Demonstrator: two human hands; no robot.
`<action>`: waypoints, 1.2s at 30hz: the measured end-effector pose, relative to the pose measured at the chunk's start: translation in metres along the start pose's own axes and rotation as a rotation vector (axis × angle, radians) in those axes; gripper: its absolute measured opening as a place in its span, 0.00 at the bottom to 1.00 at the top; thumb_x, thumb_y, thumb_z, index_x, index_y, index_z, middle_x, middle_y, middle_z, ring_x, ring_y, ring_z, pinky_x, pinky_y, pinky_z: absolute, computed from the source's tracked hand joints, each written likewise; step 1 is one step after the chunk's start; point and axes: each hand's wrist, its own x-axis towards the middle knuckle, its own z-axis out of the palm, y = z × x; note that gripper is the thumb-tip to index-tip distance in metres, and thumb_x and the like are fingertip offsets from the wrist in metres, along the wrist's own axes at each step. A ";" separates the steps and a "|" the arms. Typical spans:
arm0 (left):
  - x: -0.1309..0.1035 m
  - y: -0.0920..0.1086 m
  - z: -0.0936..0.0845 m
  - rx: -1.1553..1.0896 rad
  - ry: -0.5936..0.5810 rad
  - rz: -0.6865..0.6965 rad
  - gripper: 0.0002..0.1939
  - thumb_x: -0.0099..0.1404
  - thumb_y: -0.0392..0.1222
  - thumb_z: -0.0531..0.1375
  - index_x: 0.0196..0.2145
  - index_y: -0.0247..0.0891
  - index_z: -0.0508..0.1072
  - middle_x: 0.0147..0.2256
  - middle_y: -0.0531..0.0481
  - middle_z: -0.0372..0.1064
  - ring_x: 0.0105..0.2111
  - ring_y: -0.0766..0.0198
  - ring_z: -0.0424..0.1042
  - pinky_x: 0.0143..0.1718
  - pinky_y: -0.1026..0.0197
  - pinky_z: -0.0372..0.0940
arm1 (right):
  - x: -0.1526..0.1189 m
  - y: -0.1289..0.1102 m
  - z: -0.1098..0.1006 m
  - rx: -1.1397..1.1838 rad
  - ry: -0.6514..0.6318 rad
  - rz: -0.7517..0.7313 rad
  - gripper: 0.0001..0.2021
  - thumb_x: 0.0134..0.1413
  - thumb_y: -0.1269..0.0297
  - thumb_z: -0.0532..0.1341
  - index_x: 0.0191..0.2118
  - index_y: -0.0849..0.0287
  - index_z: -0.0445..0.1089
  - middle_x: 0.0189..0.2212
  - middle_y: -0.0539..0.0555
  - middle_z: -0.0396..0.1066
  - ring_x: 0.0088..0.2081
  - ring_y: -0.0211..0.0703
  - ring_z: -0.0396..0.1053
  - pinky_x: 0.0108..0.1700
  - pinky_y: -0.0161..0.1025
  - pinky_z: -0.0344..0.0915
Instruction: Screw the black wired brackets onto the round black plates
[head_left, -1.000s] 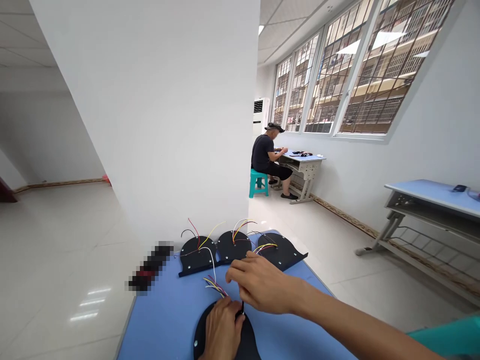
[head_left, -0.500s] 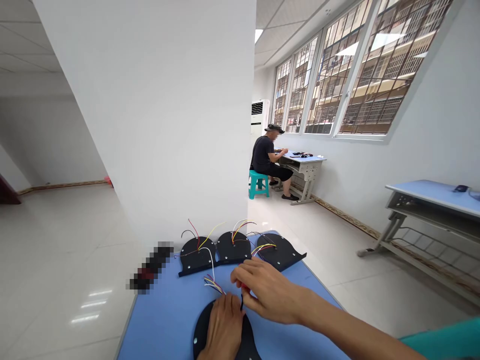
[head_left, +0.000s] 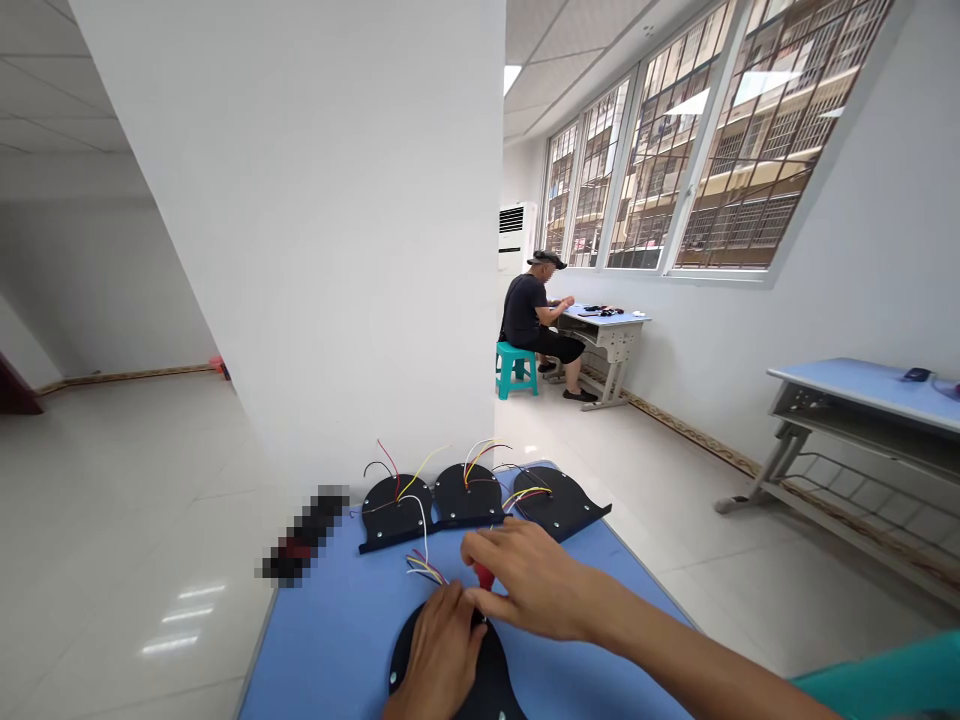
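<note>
Closest to me on the blue table lies a black rounded casing (head_left: 491, 665) with silver screws and a bundle of coloured wires (head_left: 426, 568) at its far side. My left hand (head_left: 441, 645) holds it down, fingers together near the wires, thumb toward the right. In my right hand (head_left: 529, 580) is a red-handled screwdriver (head_left: 484, 577), gripped by thumb and curled fingers. It stands nearly upright over the casing's far right edge, close to my left fingertips. Its tip is hard to make out.
Behind stand three similar casings with loose wires: left (head_left: 396, 510), middle (head_left: 469, 495), right (head_left: 556, 503). A blurred-out dark item (head_left: 304, 540) overlaps the left table edge. A white pillar (head_left: 337, 250) rises beyond. Another person (head_left: 529, 310) sits at a desk farther back.
My right hand has tilted a little, so more of the red handle shows. My left thumb has moved out to the right, and its wrist has shifted slightly left.
</note>
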 end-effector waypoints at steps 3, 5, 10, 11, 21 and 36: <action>0.000 0.000 0.001 -0.023 0.012 -0.023 0.13 0.61 0.27 0.55 0.39 0.40 0.72 0.40 0.48 0.73 0.41 0.58 0.73 0.44 0.56 0.69 | 0.002 -0.001 0.001 0.006 0.000 0.018 0.09 0.56 0.75 0.53 0.40 0.58 0.65 0.31 0.51 0.72 0.31 0.41 0.68 0.38 0.38 0.60; 0.001 0.001 0.002 -0.020 0.024 -0.031 0.11 0.63 0.28 0.53 0.39 0.40 0.72 0.40 0.46 0.73 0.41 0.56 0.73 0.44 0.54 0.69 | 0.001 -0.001 0.000 0.046 0.002 -0.024 0.13 0.51 0.77 0.55 0.41 0.57 0.65 0.34 0.50 0.71 0.35 0.41 0.68 0.42 0.38 0.60; 0.003 0.004 0.006 -0.019 0.035 -0.027 0.13 0.63 0.29 0.55 0.43 0.40 0.73 0.44 0.45 0.73 0.45 0.53 0.71 0.48 0.49 0.66 | -0.003 -0.001 -0.005 0.132 -0.004 -0.007 0.10 0.49 0.77 0.55 0.36 0.57 0.65 0.31 0.50 0.68 0.34 0.42 0.65 0.41 0.38 0.60; 0.004 0.005 0.006 -0.024 0.031 -0.026 0.13 0.62 0.29 0.55 0.42 0.40 0.73 0.44 0.45 0.73 0.45 0.53 0.71 0.48 0.49 0.66 | -0.003 -0.001 -0.005 0.135 -0.009 -0.002 0.10 0.49 0.77 0.55 0.36 0.57 0.65 0.30 0.50 0.68 0.33 0.42 0.65 0.40 0.37 0.60; 0.011 0.018 -0.034 -0.145 -0.002 -0.097 0.08 0.65 0.32 0.54 0.34 0.41 0.72 0.35 0.50 0.71 0.38 0.58 0.70 0.41 0.57 0.65 | -0.013 0.006 -0.017 0.215 0.220 0.095 0.09 0.51 0.77 0.52 0.33 0.55 0.62 0.29 0.49 0.69 0.32 0.41 0.65 0.36 0.38 0.61; -0.092 -0.110 -0.057 -0.157 0.148 -0.448 0.09 0.63 0.40 0.50 0.29 0.43 0.68 0.33 0.49 0.69 0.36 0.58 0.71 0.41 0.55 0.68 | -0.014 -0.008 0.009 0.498 0.180 0.089 0.06 0.58 0.70 0.52 0.35 0.53 0.64 0.30 0.49 0.70 0.33 0.41 0.67 0.32 0.36 0.65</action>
